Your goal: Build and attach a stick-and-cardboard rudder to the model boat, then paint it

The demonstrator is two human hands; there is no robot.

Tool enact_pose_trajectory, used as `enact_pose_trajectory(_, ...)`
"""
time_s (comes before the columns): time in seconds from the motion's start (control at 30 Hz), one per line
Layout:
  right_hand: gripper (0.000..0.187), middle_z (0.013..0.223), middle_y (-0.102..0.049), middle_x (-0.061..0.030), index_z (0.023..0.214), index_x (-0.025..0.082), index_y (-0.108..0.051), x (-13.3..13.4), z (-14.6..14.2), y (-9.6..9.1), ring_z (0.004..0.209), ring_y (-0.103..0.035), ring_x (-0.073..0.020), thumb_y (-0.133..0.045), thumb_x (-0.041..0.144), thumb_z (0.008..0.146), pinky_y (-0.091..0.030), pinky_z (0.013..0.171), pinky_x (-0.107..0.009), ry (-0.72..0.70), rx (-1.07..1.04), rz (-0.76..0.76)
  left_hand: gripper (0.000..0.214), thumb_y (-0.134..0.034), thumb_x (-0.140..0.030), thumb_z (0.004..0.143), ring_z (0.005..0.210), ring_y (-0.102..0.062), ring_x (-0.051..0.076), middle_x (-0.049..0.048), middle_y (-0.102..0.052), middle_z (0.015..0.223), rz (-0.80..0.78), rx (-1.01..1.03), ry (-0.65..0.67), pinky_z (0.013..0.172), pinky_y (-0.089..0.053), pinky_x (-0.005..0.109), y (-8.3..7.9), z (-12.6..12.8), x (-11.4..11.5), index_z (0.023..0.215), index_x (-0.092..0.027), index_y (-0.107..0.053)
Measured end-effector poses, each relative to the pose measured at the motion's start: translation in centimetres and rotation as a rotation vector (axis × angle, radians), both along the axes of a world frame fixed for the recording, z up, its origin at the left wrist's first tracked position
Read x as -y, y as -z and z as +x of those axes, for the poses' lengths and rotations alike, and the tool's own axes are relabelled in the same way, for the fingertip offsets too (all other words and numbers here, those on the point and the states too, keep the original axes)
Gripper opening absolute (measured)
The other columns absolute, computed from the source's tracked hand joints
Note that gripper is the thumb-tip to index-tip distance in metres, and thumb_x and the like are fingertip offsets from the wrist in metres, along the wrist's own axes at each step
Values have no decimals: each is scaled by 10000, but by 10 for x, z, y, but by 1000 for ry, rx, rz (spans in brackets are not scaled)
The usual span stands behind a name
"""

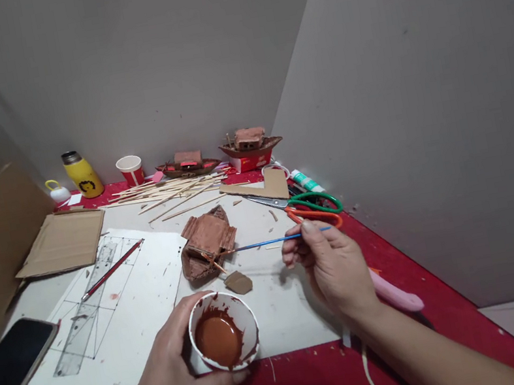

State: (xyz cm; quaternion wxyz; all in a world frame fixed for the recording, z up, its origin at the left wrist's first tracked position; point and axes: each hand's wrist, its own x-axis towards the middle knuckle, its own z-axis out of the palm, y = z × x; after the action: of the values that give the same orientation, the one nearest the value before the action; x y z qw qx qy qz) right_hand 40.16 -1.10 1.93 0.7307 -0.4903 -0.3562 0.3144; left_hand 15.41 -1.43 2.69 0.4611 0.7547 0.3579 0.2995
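Wrapped around a white paper cup (254, 332) of reddish-brown paint (219, 337) is my left hand (171, 357), low in the middle of the view. My right hand (332, 265) pinches a thin blue paintbrush (270, 241) held nearly level. The brush points left, its tip at the brown model boat (208, 237); whether it touches cannot be made out. The boat sits on the pale board, with a ridged roof painted brown. From its near end a thin stick with a cardboard paddle blade (238, 282) sticks out toward the cup.
Two finished-looking boats (250, 140) (188, 163) stand at the back by a red-and-white cup (130, 170) and yellow bottle (82, 175). Thin wooden sticks (177, 190), scissors (313, 202) and cardboard (66, 240) lie around. Left are a drawing sheet (154, 284), ruler (84, 316), pencil (112, 270) and phone (13, 375).
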Motion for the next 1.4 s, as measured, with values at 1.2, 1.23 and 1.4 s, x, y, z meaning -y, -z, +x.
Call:
enact_pose_trajectory(1.2,347,740,-734,-52,834,171,-714,3,-1,8,593,-677,-128,-684,517,830,-567,551,-219,-176,103,-144,604,-771,-309,726,1066,-663,258,57,-661,1214,33,-6,24,899,-562,384,7,-3,-1,1262,-285,-493)
enact_pose_trajectory(1.23,346,741,-733,-51,831,172,-713,2,0,9,604,-681,-132,-686,517,828,-568,549,-220,-176,90,-135,612,-772,-311,724,1070,-662,259,59,-659,1219,33,-9,24,900,-562,386,7,-3,-1,1266,-286,-489)
enact_pose_trajectory(1.4,330,732,-731,-42,824,180,-713,2,2,12,606,-685,-134,-684,509,834,-571,546,-219,-160,88,-115,630,-788,-313,714,1047,-669,247,45,-667,1195,53,-12,20,919,-552,380,9,-3,-1,1264,-297,-481)
